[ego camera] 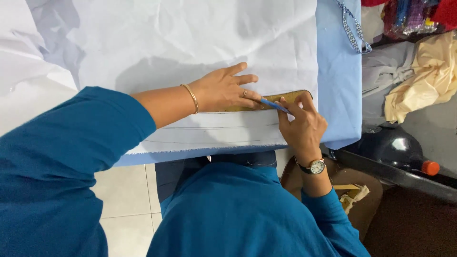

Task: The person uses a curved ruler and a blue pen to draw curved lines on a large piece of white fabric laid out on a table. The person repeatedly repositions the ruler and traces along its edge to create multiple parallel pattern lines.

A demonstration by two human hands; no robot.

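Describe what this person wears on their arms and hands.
Both arms are covered by loose teal-blue sleeves, pushed back above the wrists. The left hand has a thin gold bangle at the wrist and a small ring on one finger. The right hand has a round wristwatch with a pale dial, a gold-toned case and a dark strap.

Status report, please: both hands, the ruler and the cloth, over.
Left hand flat, pressing wooden ruler onto white fabric. Right hand gripping blue pencil, tip at the ruler's edge. Curved lines already drawn below. Nothing in the way.
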